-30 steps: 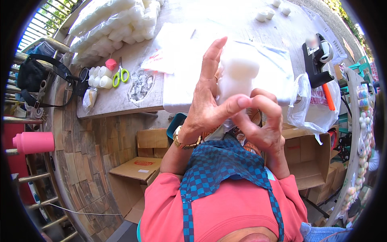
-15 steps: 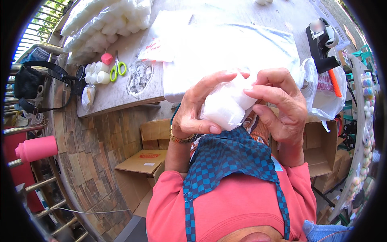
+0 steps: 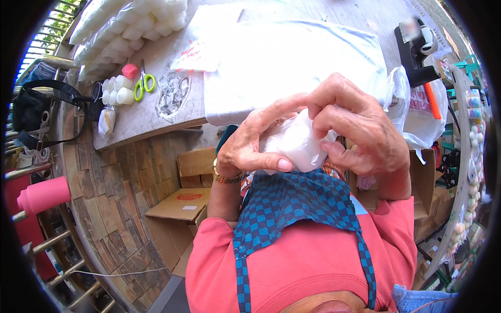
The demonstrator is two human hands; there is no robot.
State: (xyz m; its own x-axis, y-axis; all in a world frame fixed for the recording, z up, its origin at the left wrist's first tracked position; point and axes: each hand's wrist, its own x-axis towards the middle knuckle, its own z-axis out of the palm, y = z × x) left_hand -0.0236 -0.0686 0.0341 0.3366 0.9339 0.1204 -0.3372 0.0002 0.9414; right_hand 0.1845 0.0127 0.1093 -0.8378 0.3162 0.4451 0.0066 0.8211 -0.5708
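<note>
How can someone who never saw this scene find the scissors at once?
Start from the stone table and go to its left end. There, the scissors lie beside a cluster of small white bottles. Their bright green handles set them apart from the white things around.

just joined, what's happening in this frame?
A person in a pink shirt and blue checked apron holds a small white wrapped bundle close to the chest with both hands. The left hand pinches it from below, and the right hand wraps over the top. On the table behind are green-handled scissors, small white bottles and a white cloth.
</note>
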